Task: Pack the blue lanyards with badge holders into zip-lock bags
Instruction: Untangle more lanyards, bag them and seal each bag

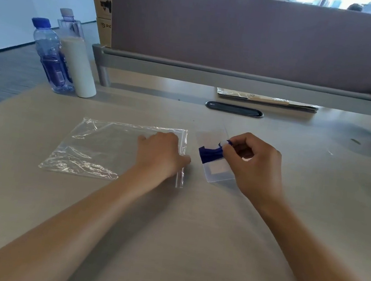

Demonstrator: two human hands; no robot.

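L hand [161, 153] flat on bag [98, 147]; R hand [254, 166] pinching lanyard [209, 154], prob w/ holder [219, 170].

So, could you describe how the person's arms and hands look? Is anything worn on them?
Both forearms are bare as far as the picture shows; no sleeves are visible. The left hand and the right hand wear no gloves, and I see no watch, bracelet or ring on the parts that show. The fingernails look short and unpainted where they can be seen.
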